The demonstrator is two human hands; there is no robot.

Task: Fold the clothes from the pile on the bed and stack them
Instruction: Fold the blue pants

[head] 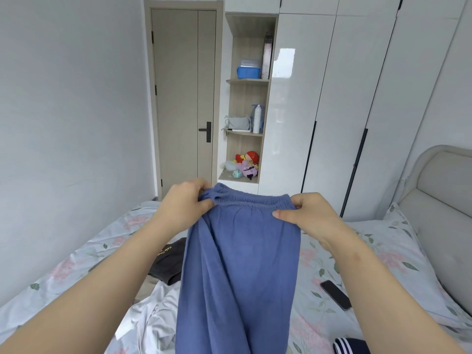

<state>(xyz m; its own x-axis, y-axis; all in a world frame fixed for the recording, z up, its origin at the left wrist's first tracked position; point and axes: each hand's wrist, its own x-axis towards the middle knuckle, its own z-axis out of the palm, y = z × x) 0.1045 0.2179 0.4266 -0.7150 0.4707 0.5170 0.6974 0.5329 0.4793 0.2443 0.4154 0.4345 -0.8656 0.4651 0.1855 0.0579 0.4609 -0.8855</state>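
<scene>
Your left hand [186, 200] pinches one end of the waistband of the blue trousers [242, 264], which hang in the air above the bed [76, 267] — hold that pinch firm. Level both ends so the legs drop straight, one over the other. Your right hand [309, 215] grips the other end, thumb in front — lower the cloth flat, clear of the phone [335, 295].
</scene>
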